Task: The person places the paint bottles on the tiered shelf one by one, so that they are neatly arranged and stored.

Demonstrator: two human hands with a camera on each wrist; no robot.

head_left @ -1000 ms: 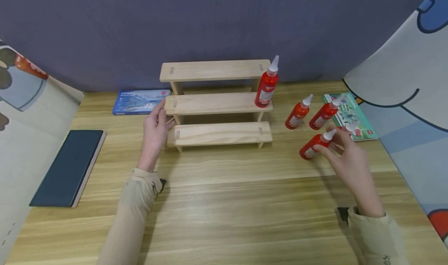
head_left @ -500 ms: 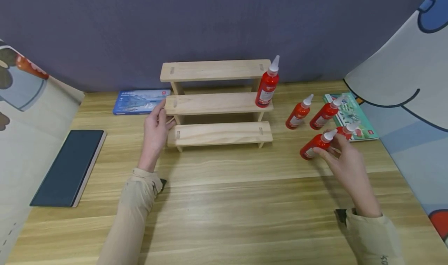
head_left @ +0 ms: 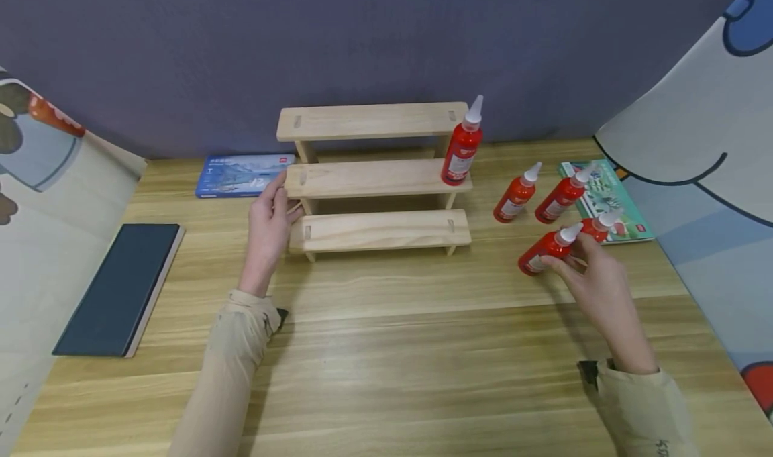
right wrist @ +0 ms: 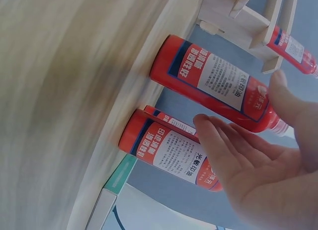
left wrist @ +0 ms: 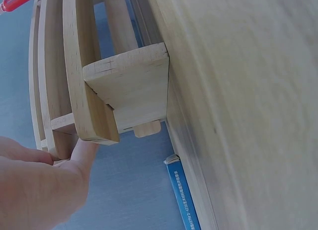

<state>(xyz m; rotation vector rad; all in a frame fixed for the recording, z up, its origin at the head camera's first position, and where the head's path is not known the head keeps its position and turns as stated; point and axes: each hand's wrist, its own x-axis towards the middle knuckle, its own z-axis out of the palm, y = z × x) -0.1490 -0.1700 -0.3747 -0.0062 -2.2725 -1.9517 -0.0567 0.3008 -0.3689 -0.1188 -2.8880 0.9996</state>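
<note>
- grips the left end of the middle step (head_left: 368,178) with the left hand (head_left: 268,225), thumb and fingers round the plank
- has that step as 1 of 3 on a wooden rack (head_left: 386,232), in front of a dark blue backdrop (head_left: 362,34)
- pinches the near red bottle (head_left: 539,256) with the right hand (head_left: 594,279), thumb on 1 side and fingers on the other
- has this bottle to the right of the rack, apart from it; cannot tell about contact between its base and the table (head_left: 392,356)
- shows 3 more on the table: a rear-left bottle (head_left: 513,198), a rear-right bottle (head_left: 558,200) and a partly hidden bottle (head_left: 593,229) just beyond the right hand
- shows 1 upright shelf bottle (head_left: 461,156) at the right end of the middle step
- has a green flat pack (head_left: 625,209) behind the bottles at right, a blue flat box (head_left: 235,176) beside the rack at left, and a dark notebook (head_left: 117,289) farther left
</note>
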